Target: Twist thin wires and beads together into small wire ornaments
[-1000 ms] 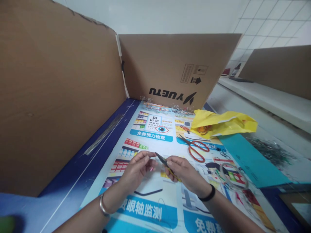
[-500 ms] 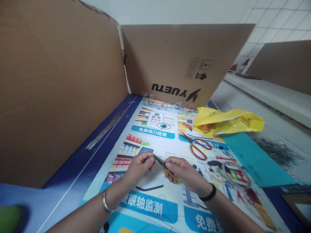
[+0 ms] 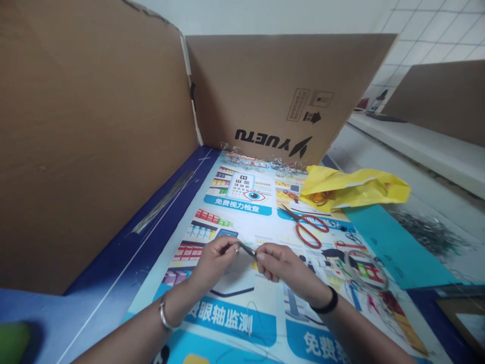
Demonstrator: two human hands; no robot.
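My right hand (image 3: pixel 279 263) is closed around a pair of pliers (image 3: pixel 247 248). Their dark jaws point up and left, and the handles are mostly covered by my fingers. At the tip of the jaws, my left hand (image 3: pixel 217 259) is pinched closed; what its fingers hold is too small and hidden to make out. Both hands are over a printed poster (image 3: pixel 242 275). A thin loose wire (image 3: pixel 253 319) lies on the poster below the hands. Beyond my right hand rest scissors with red handles (image 3: pixel 308 236), blades pointing away to the left.
Cardboard panels stand at the left (image 3: pixel 94 141) and back (image 3: pixel 261 86). A yellow bag (image 3: pixel 367 187) lies back right, near a coil of wire (image 3: pixel 367 288) and a heap of wire scraps (image 3: pixel 428 230). Straight thin wires (image 3: pixel 164 202) lie left. More tangled wire (image 3: pixel 246 161) lines the back edge.
My right hand has turned slightly and its fingers cover the pliers' yellow handles, which showed below it before. The left hand stays at the jaw tips. The view has shifted a little.
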